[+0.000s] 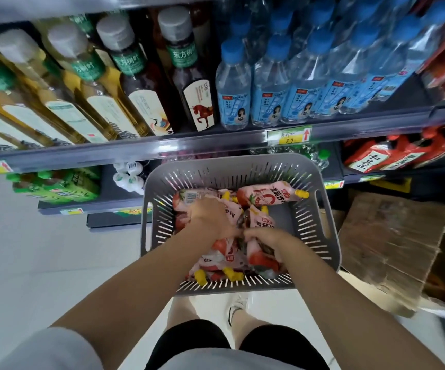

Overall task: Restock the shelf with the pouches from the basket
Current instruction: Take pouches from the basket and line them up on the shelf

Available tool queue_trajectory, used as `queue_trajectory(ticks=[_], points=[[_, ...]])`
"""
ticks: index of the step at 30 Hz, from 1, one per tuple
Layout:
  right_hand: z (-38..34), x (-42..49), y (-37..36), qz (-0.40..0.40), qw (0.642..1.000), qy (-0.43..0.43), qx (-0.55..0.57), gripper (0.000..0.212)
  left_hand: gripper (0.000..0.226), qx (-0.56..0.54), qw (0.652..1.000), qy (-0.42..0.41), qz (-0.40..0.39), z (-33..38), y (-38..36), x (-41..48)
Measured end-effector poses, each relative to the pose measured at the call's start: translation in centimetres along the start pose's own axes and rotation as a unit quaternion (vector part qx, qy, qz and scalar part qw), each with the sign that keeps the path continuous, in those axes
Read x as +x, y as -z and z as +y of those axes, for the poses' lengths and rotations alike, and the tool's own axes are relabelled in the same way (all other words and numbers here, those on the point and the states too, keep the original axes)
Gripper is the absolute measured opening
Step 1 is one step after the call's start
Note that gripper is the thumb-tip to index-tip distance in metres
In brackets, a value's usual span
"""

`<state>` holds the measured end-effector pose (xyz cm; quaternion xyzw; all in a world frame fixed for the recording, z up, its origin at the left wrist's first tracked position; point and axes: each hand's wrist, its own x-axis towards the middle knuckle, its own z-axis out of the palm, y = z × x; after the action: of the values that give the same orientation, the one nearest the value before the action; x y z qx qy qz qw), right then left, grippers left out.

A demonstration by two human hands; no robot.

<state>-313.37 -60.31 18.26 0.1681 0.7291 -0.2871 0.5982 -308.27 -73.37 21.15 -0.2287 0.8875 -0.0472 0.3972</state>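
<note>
basket (pixel 240 166) 1 | left grip (pixel 208 213), right grip (pixel 265 236) 2 | pouches (pixel 269 200) 5+

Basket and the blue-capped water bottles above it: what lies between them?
Head view: a grey edge rail bearing a yellow price tag runs between the water bottles and the basket.

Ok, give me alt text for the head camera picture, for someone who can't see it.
A person's left hand and right hand each grip pink pouches with yellow caps inside a grey basket. Beyond it, a shelf holds tea bottles and water bottles.
</note>
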Motion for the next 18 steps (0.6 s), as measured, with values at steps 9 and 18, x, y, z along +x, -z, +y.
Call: queue_trajectory(ticks=[9,18], points=[[-1.4,-4.5,1.4,0.189,0.948,0.101,-0.234,0.106,0.120,-0.295,0.948,0.081,-0.086,-1.3,-0.8,0.0],[-4.3,-9.7,-2.5,0.311,0.883,0.244,-0.251,0.117,0.120,-0.330,0.930,0.046,0.155,-5.6,0.5,-5.3]])
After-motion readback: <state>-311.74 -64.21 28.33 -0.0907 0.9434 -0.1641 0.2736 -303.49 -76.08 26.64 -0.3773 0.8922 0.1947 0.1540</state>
